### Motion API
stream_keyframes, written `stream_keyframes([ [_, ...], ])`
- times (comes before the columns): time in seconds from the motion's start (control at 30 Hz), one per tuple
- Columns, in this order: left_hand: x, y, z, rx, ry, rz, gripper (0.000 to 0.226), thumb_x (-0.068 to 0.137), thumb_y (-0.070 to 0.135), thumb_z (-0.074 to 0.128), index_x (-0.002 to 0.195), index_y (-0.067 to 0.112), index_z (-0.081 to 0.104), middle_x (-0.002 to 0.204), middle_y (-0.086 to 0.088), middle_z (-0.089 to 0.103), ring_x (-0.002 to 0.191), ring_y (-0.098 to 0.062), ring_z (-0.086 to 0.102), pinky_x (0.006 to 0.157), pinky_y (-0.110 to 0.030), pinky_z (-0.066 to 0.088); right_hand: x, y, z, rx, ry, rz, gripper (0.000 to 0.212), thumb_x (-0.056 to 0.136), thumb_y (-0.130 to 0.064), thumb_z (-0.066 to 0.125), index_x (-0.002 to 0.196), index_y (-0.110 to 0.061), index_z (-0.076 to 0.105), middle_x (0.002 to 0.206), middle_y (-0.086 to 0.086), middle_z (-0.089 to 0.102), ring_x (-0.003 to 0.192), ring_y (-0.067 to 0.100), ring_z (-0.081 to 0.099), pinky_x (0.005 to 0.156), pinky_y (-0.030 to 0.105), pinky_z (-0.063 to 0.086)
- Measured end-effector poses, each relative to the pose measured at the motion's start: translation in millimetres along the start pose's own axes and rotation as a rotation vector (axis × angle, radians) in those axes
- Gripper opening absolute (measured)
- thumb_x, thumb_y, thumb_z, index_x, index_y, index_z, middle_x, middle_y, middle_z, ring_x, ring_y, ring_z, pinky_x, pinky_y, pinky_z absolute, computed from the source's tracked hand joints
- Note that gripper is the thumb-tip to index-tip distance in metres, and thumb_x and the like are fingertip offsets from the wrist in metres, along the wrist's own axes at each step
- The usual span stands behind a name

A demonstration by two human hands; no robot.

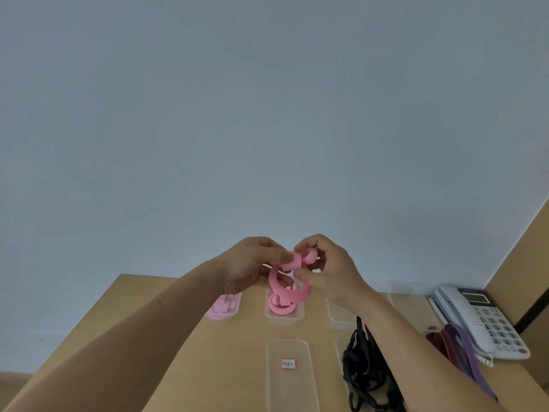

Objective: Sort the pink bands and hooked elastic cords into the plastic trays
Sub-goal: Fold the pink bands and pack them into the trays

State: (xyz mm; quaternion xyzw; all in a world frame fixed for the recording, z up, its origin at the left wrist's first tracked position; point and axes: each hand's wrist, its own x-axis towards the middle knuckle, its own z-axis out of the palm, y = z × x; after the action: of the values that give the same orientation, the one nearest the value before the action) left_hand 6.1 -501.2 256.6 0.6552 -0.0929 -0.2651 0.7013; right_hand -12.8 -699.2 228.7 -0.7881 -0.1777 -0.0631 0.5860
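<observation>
Both my hands are raised above the table and hold one pink band (pixel 292 263) between them. My left hand (pixel 252 264) pinches its rolled upper part from the left. My right hand (pixel 329 270) pinches it from the right, and a loose loop hangs below. Under the hands a clear plastic tray (pixel 284 317) holds more pink bands (pixel 282 306). Another tray (pixel 224 313) to its left holds flat pink pieces. Black hooked elastic cords (pixel 364 370) lie in a tangle in a tray at the lower right, partly behind my right forearm.
A clear tray with a small red-edged label (pixel 288 363) sits at the near middle, and another clear tray (pixel 341 318) at the back right. A white desk phone (pixel 484 319) stands at the right edge, with purple straps (pixel 472 358) and red cords (pixel 438 339) beside it. The wall rises behind the table.
</observation>
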Motion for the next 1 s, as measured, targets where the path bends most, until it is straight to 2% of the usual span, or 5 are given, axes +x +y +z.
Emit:
stream_keyframes([
  [0.27, 1, -6, -4, -0.028, 0.042, 0.092, 0.037, 0.077, -0.010, 0.074, 0.109, -0.001, 0.058, 0.103, -0.023, 0.067, 0.082, -0.038, 0.069, 0.069, -0.036, 0.058, 8, -2, -7, 0.168, -0.049, 0.163, 0.021, 0.080, -0.025, 0.075, 0.099, -0.019, 0.069, 0.094, 0.000, 0.069, 0.080, 0.014, 0.068, 0.068, 0.025, 0.055],
  [0.47, 1, -10, -3, 0.127, 0.113, 0.168, 0.040, 0.073, -0.010, 0.078, 0.107, 0.005, 0.061, 0.117, -0.017, 0.060, 0.084, -0.026, 0.070, 0.069, -0.034, 0.058, 12, 3, 1, 0.047, 0.001, 0.221, 0.009, 0.086, -0.021, 0.075, 0.093, -0.017, 0.071, 0.083, 0.000, 0.069, 0.061, 0.015, 0.066, 0.055, 0.028, 0.054],
  [0.7, 7, -13, -3, 0.164, 0.120, 0.090, 0.034, 0.077, 0.003, 0.071, 0.108, -0.001, 0.058, 0.105, -0.021, 0.066, 0.086, -0.029, 0.073, 0.077, -0.040, 0.061, 8, 2, 2, -0.040, 0.059, 0.070, 0.016, 0.082, -0.021, 0.078, 0.092, -0.027, 0.067, 0.093, -0.009, 0.068, 0.072, 0.015, 0.065, 0.067, 0.036, 0.058],
  [0.87, 10, -12, -2, -0.052, -0.013, -0.006, 0.038, 0.089, 0.030, 0.065, 0.107, -0.004, 0.065, 0.108, -0.024, 0.071, 0.102, -0.039, 0.069, 0.084, -0.041, 0.058, 5, 13, 1, -0.263, 0.089, -0.098, 0.028, 0.083, -0.015, 0.076, 0.095, -0.034, 0.060, 0.100, -0.016, 0.063, 0.080, 0.007, 0.061, 0.071, 0.025, 0.053],
  [1.0, 15, -13, -2, -0.150, 0.043, -0.017, 0.035, 0.093, 0.015, 0.064, 0.117, -0.011, 0.059, 0.108, -0.028, 0.069, 0.099, -0.041, 0.069, 0.080, -0.039, 0.060, 3, 23, -1, -0.368, 0.105, -0.271, 0.040, 0.082, -0.006, 0.074, 0.094, -0.038, 0.055, 0.103, -0.012, 0.056, 0.085, 0.010, 0.059, 0.072, 0.025, 0.051],
])
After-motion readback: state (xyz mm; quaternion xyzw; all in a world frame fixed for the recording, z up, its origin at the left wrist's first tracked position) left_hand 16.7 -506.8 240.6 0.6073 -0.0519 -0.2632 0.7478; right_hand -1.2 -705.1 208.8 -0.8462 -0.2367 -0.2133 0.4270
